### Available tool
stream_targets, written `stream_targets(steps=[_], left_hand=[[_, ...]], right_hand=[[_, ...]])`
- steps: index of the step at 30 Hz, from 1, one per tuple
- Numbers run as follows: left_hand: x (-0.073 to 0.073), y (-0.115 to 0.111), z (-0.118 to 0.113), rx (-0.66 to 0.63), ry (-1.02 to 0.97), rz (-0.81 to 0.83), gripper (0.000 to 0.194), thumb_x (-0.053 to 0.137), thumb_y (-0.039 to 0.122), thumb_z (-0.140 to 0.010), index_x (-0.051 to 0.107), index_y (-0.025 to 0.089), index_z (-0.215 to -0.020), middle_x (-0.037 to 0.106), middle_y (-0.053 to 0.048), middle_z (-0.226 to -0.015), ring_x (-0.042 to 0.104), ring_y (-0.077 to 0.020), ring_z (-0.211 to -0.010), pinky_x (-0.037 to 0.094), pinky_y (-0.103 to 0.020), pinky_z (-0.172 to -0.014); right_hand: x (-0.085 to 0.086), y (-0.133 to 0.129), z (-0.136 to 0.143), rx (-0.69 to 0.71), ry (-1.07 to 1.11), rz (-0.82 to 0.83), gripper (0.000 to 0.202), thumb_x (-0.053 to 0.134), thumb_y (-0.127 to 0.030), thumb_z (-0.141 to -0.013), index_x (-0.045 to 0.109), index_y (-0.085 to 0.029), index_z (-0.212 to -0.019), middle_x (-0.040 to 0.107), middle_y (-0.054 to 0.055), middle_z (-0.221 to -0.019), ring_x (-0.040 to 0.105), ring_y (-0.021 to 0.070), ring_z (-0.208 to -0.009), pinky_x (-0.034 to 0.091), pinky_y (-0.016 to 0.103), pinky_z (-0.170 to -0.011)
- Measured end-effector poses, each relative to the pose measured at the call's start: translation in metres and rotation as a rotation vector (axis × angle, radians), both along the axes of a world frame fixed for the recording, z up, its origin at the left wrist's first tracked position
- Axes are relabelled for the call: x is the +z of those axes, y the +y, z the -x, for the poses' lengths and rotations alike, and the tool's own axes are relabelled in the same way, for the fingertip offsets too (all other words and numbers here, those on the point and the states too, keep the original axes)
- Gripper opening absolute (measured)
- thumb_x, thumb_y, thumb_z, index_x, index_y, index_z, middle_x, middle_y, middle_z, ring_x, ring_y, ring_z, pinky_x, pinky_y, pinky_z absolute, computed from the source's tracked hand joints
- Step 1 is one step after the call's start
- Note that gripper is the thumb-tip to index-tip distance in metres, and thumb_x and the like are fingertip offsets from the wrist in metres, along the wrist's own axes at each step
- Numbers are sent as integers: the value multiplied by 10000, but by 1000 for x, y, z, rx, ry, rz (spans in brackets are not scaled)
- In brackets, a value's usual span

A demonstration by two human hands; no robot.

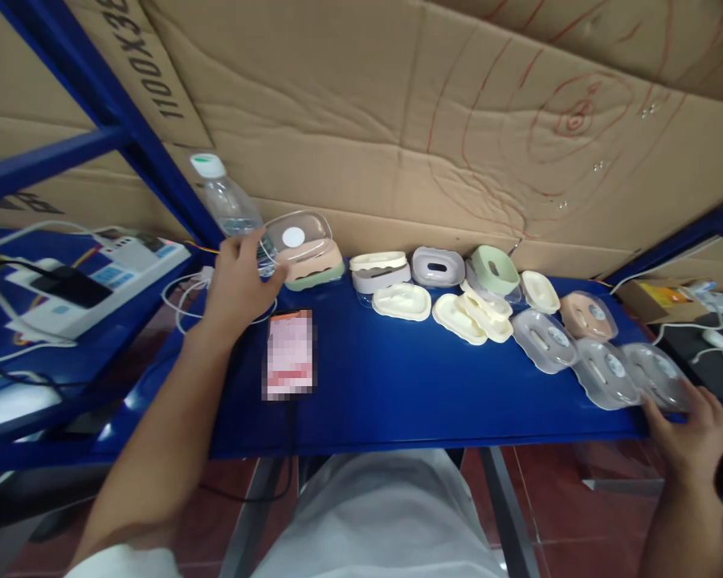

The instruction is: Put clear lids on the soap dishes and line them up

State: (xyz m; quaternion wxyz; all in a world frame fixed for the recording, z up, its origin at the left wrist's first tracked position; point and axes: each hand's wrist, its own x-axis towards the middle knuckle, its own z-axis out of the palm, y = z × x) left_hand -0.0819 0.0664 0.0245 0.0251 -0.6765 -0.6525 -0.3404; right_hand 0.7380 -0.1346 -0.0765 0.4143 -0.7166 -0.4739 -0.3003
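Dishes (401, 303) line a blue table (386, 393).
From afar I see the right hand (687, 425) at a grey dish (654, 371); past the phone (289, 353), the left hand (234, 281) at a clear lid (313, 226). Whether either grips, I can't tell; a bottle (232, 201) stands behind.

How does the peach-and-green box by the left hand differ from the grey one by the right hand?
The peach-and-green box shows two stacked colours; the grey box shows one. The peach-and-green box sits near the cardboard; the grey box lies near the front edge of the blue table. Both show clear plastic and a round pale label.
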Motion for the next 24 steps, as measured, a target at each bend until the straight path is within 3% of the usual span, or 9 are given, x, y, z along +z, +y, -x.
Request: stream_targets(steps=[3,6,8,10,13,16,18,20,24], left_hand=[[-6,5,-3,-32,-34,10,729,655,427,-932,540,94,-1570,568,-234,-1516,491,-394,-1502,408,-547,-1283],[-11,9,-2,-35,-68,2,694,639,449,-936,583,75,-1518,565,-239,-1506,535,-389,-1460,418,-527,-1280],[-12,12,0,-21,-92,-5,711,644,459,-934,562,73,-1526,568,-236,-1500,621,-368,-1354,462,-526,-1246],[-11,15,2,0,-120,-19,711,635,451,-946,533,84,-1546,585,-223,-1480,699,-323,-1189,508,-526,-1198],[-8,18,4,17,-143,-44,648,604,425,-973,543,125,-1544,607,-192,-1458,723,-273,-1084,509,-511,-1196],[-8,15,3,-8,-140,-54,646,632,417,-947,566,162,-1537,609,-175,-1482,683,-292,-1225,485,-492,-1226],[-11,13,1,-23,-133,-42,661,634,437,-941,573,158,-1538,619,-187,-1481,659,-316,-1284,497,-496,-1209],[-14,11,-1,-21,-118,5,652,590,482,-967,589,147,-1525,650,-205,-1447,662,-344,-1285,509,-527,-1181],[-20,12,-5,-2,-97,89,623,513,523,-997,625,122,-1461,693,-225,-1407,647,-379,-1318,495,-566,-1172]], right_hand=[[-5,1,-9,67,-10,120,960,587,-1036,-664,834,-350,-1289,734,275,-1177,723,565,-1145,523,704,-720],[-1,-2,-8,99,-15,83,820,471,-962,-828,785,-429,-1365,731,237,-1323,713,563,-1217,515,741,-720],[15,-2,7,111,-73,-15,734,458,-858,-916,675,-473,-1502,696,221,-1457,650,561,-1343,503,792,-796],[43,4,41,123,-159,-120,690,471,-741,-971,566,-472,-1599,654,220,-1539,579,548,-1435,485,828,-904],[95,25,129,201,-171,-194,589,453,-613,-1033,605,-456,-1580,669,227,-1512,599,491,-1436,526,800,-961],[124,60,243,546,-261,-62,527,463,-497,-1083,588,-430,-1591,742,159,-1408,678,442,-1353,551,775,-1050],[122,84,319,919,-347,234,550,523,-432,-1101,506,-372,-1648,720,132,-1453,709,390,-1309,585,687,-1074],[106,106,385,1217,-478,503,509,559,-415,-1120,552,-291,-1614,714,135,-1466,703,327,-1313,584,557,-1107],[69,138,480,1443,-646,724,517,514,-505,-1143,620,-197,-1545,703,161,-1469,686,287,-1289,555,455,-1069]])
